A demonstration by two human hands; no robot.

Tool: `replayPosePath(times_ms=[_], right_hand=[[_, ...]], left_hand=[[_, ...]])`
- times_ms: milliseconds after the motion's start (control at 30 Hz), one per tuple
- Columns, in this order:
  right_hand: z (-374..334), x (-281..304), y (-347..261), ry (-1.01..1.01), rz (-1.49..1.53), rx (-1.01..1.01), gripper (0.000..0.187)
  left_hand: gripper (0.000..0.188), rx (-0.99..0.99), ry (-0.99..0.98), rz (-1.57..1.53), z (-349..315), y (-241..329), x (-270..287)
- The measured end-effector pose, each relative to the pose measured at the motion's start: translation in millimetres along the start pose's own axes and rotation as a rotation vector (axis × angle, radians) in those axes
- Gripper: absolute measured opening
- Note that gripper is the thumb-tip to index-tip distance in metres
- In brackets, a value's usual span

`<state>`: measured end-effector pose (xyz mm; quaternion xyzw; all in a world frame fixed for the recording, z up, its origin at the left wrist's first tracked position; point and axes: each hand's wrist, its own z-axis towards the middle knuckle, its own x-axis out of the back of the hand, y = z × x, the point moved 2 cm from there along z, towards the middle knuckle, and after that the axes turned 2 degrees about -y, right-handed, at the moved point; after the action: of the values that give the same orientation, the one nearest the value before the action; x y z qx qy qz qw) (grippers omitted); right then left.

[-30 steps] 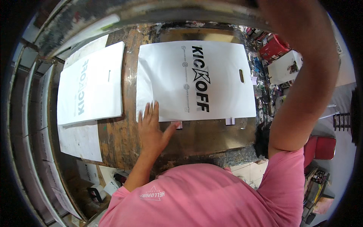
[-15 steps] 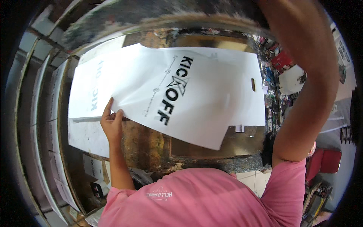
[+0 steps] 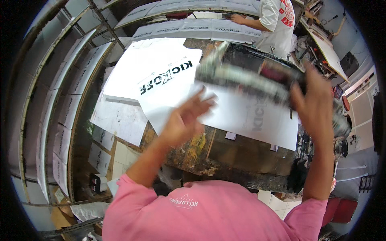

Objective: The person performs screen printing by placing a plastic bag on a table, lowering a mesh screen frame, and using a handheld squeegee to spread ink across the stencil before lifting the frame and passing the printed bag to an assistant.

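My right hand (image 3: 311, 100) is at the near right corner of a dark-edged screen printing frame (image 3: 241, 78); motion smears both, but the fingers look closed on the frame's edge. Tilted, the frame hangs over a white bag (image 3: 277, 132) with a handle slot and faint grey lettering, lying on the printing board (image 3: 245, 156). My left hand (image 3: 187, 118), blurred with its fingers apart, hovers empty near the bag's left part. To its left a white bag with bold black print (image 3: 165, 80) rests partly on a pile of white bags (image 3: 124, 86).
Racks (image 3: 76, 100) holding printed bags stand at left and along the back. Another person in a white shirt (image 3: 277, 20) is behind the table. Small white tabs (image 3: 230, 135) sit on the board's near side. A round container (image 3: 341, 148) is at right.
The black-printed bag has moved left onto the pile and left my left hand, which is now further right. My right arm has come down, and the frame has swung down into view over the board.
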<state>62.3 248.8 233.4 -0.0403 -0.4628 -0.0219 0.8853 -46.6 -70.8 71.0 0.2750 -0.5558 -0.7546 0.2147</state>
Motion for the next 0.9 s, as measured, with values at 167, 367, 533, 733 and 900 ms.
replayPosePath(times_ms=[167, 367, 533, 733, 900], right_hand=[[-89, -61, 17, -0.701, 0.351, 0.176, 0.043], [-36, -217, 94, -0.38, 0.265, 0.105, 0.041], [63, -323, 163, -0.303, 0.094, 0.191, 0.04], [69, -371, 166, -0.234, -0.033, 0.115, 0.034], [6, -331, 119, -0.22, -0.049, 0.111, 0.034]], left_hand=[[0.1, 0.267, 0.336, -0.725, -66, -51, -66], [0.1, 0.561, 0.456, -0.625, -82, -118, -54], [0.109, 0.637, 0.559, -0.512, -93, -142, -54], [0.108, 0.719, 0.61, -0.485, -95, -142, -52], [0.104, 0.671, 0.641, -0.529, -96, -139, -50]])
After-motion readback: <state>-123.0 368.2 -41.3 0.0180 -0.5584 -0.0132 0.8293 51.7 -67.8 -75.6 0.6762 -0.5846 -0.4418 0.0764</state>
